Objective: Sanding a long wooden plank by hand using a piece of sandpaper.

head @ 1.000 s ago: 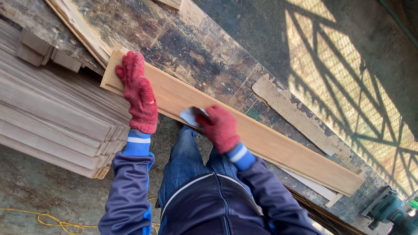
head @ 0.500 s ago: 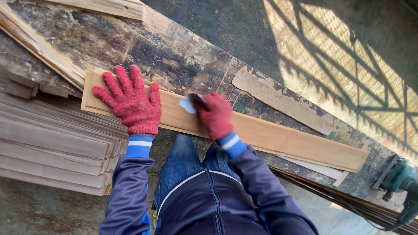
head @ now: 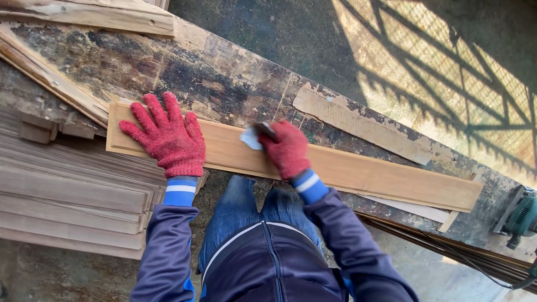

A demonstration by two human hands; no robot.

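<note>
My left hand flat, open on smooth plank | right hand gripping sandpaper | surface rough, scarred.

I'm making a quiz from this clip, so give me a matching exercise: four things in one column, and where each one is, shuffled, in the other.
1. left hand
2. right hand
3. green power tool
4. stack of planks

A. at the far right edge of the view
B. gripping a folded piece of sandpaper
C. spread flat on the long board near its left end
D. beside the person's left arm

Pairs: 1-C, 2-B, 3-A, 4-D
</note>
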